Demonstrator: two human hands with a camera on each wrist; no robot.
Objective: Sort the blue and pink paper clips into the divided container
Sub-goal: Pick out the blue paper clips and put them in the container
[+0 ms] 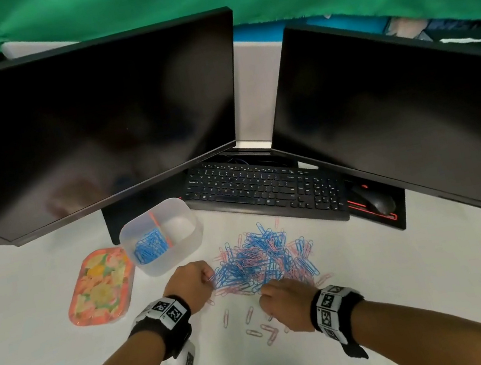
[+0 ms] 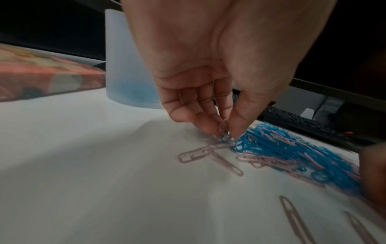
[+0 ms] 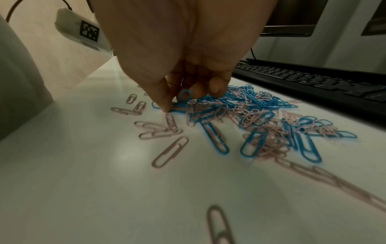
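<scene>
Mid-pick: left hand (image 2: 211, 92) pinches clips at pile (image 1: 265, 261) centre-frame, right hand (image 3: 177, 69) pinches a blue clip (image 3: 184, 96) (pink side empty); next, carry to container (image 1: 161, 235).

My pile of paper clips (image 1: 265, 261) is blue and pink all mixed up; the loose paper clips (image 1: 258, 327) near me are pink; the box (image 1: 162, 236) is see-through and milky white, with an orange wall (image 1: 159, 229) in the middle and blue clips (image 1: 148, 250) on one side; the tray (image 1: 100, 285) is orange with yellow and green fruit pictures; the table cover (image 1: 32, 313) is white; my wrist bands (image 1: 167, 312) are black with black-and-white squares.
</scene>
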